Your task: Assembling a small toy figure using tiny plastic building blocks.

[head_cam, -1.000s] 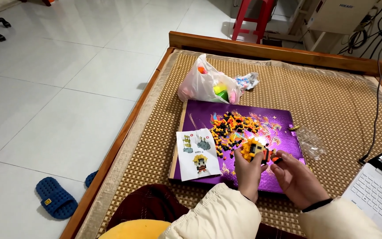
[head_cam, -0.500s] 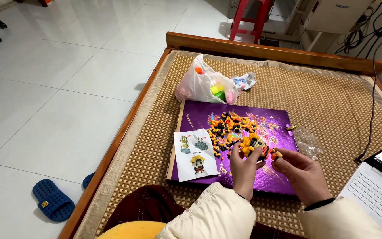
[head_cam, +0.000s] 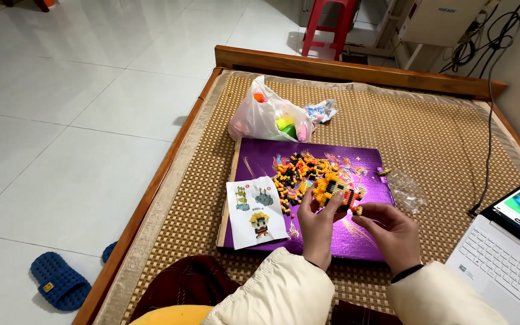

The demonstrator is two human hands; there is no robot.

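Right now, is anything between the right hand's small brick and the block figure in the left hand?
Nothing visible. The right hand pinches a small brick right beside the block figure held by the left hand, with no object between them.

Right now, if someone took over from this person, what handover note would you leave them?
Left hand: holds the partly built block figure above the purple board.
Right hand: pinches a small block at the figure's lower right edge.
Loose blocks lie in a pile on the board; the instruction sheet rests on its left corner.
A plastic bag with more pieces sits behind the board, an empty clear bag to the right.
Done: part of the figure is assembled.
Left: many loose blocks remain unattached.
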